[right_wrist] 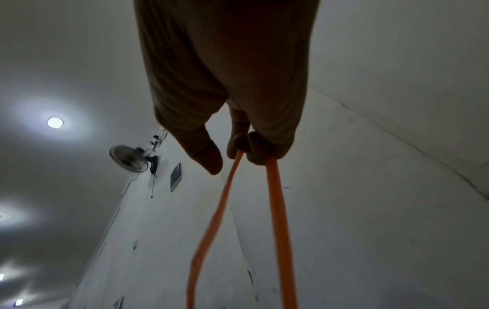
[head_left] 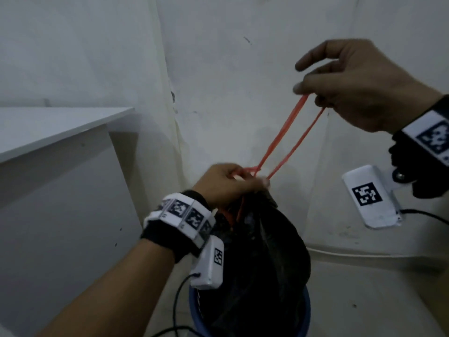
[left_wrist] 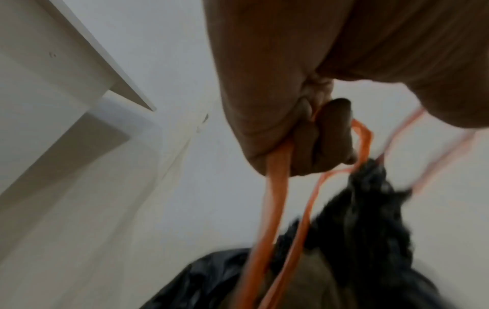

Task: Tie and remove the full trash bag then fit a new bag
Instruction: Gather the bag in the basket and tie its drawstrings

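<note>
A full black trash bag (head_left: 262,251) sits in a blue bin (head_left: 306,314), its neck gathered at the top. My left hand (head_left: 228,183) grips the bag's neck and one loop of the orange drawstring (head_left: 279,139). In the left wrist view the left hand (left_wrist: 299,133) curls round the orange drawstring (left_wrist: 275,188) above the black bag (left_wrist: 365,219). My right hand (head_left: 359,86) is raised up and to the right, with a taut loop of the drawstring hooked over its curled fingers. The right wrist view shows the right hand (right_wrist: 251,146) with both strands of the drawstring (right_wrist: 275,200) running down from it.
A white table (head_left: 48,127) stands at the left, close to the bin. White walls meet in a corner right behind the bag. A white cable runs along the floor at the right. A wall fan (right_wrist: 129,158) and ceiling lights appear in the right wrist view.
</note>
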